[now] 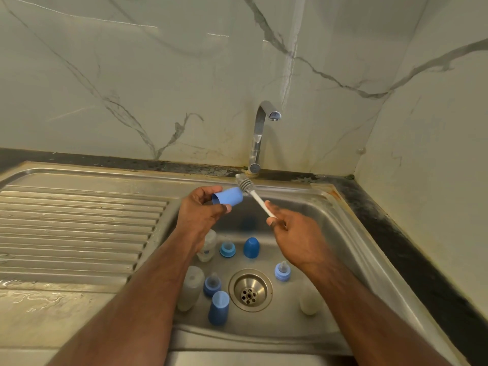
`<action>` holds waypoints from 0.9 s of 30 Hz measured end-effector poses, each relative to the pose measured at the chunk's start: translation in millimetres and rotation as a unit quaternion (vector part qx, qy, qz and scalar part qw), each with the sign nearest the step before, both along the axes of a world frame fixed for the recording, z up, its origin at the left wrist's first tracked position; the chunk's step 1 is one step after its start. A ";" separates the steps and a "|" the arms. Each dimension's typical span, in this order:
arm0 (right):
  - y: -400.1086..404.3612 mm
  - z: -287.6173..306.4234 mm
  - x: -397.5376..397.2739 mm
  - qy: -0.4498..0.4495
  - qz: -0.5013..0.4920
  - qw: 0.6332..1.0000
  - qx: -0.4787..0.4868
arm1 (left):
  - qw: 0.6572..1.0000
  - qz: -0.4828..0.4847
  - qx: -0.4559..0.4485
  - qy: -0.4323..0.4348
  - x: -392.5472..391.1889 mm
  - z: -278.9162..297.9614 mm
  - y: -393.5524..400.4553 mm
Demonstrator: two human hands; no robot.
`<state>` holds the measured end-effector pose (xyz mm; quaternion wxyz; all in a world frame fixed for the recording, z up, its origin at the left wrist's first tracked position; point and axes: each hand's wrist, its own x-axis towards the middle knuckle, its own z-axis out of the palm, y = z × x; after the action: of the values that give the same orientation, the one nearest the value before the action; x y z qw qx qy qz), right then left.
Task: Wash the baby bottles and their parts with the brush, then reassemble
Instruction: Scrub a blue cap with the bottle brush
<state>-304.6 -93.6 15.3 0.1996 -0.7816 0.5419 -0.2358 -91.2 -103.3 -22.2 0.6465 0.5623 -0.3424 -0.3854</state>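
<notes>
Below, left hand [200,210] gripping light-blue cap [227,196], right hand [293,228] pinching brush [253,192], bottles and parts in sink [338,223]

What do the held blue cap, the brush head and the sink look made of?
Blue cap in the left hand: likely plastic, opaque, matte, thin-walled at its open rim.
Brush head, handle held by the right hand: looks like grey silicone or rubber, ribbed in discs rather than bristled; unsure.
Sink: stainless steel, brushed, dull sheen with reflections.
</notes>
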 end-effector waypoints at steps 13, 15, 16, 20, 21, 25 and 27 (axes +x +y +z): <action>5.0 -2.6 7.1 -0.009 0.017 1.000 -0.006 | 1.000 -0.018 -0.011 0.018 -6.6 2.6 3.5; 1.4 -1.3 5.3 -0.006 0.005 1.000 -0.007 | 0.999 -0.025 -0.011 0.045 -8.0 3.6 4.7; 3.8 -2.1 6.8 -0.007 0.015 1.000 -0.006 | 0.997 -0.028 -0.013 0.070 -6.8 4.1 4.9; 7.1 -7.4 8.5 -0.024 0.039 0.999 0.000 | 0.985 -0.046 -0.037 0.162 -4.4 8.4 8.9; 3.7 -6.5 6.5 -0.031 0.024 0.999 -0.001 | 0.984 -0.044 -0.036 0.167 -5.5 9.4 10.2; 6.9 -3.9 5.8 -0.047 0.038 0.998 0.010 | 0.974 -0.053 -0.044 0.214 -6.5 11.5 12.0; 8.1 -4.1 5.2 -0.056 0.048 0.997 0.013 | 0.963 -0.073 -0.054 0.254 -3.5 11.5 13.0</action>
<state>-299.4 -85.5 11.2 0.2506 -0.7899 0.4946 -0.2619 -94.7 -90.3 -10.7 0.7119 0.3836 -0.2275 -0.5424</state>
